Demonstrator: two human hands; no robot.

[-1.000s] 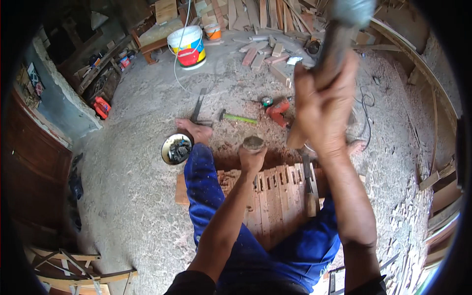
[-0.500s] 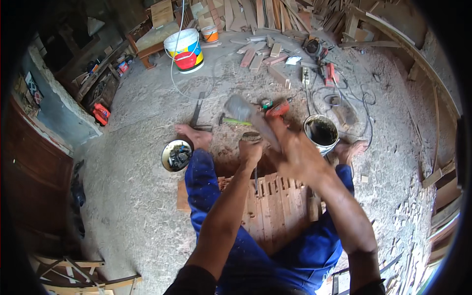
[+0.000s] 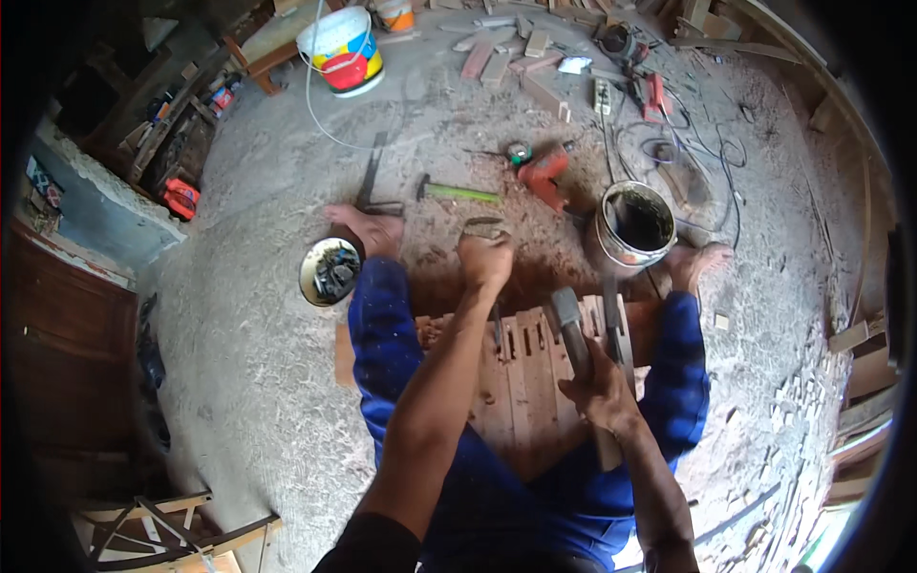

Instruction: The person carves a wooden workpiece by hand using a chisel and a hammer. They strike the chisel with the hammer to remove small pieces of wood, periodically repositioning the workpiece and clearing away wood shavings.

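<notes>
Closed round a chisel (image 3: 485, 227), my left hand (image 3: 487, 260) keeps it upright, its dark blade reaching down to the slotted wooden pieces (image 3: 516, 401) between my legs. Several narrow slots are cut near the far ends of these reddish-brown pieces, which lie side by side. A hammer (image 3: 565, 310) with a grey head and wooden handle is gripped in my right hand (image 3: 604, 390), over the right side of the wood. Beside that hand lies another long tool (image 3: 612, 315) with a dark blade; my fingers partly cover it.
Beyond the wood are a green-handled hammer (image 3: 461, 193), a red power tool (image 3: 544, 179) and a tape measure (image 3: 519, 153). A dark-filled bucket (image 3: 621, 256) stands by my right foot, a bowl of hardware (image 3: 311, 277) by my left. Cables (image 3: 707, 181) and wood offcuts (image 3: 549, 95) lie farther off.
My right hand has swung the hammer down and back from above the chisel to the right side of the wood. My left hand still holds the chisel; the view has tilted slightly downward.
</notes>
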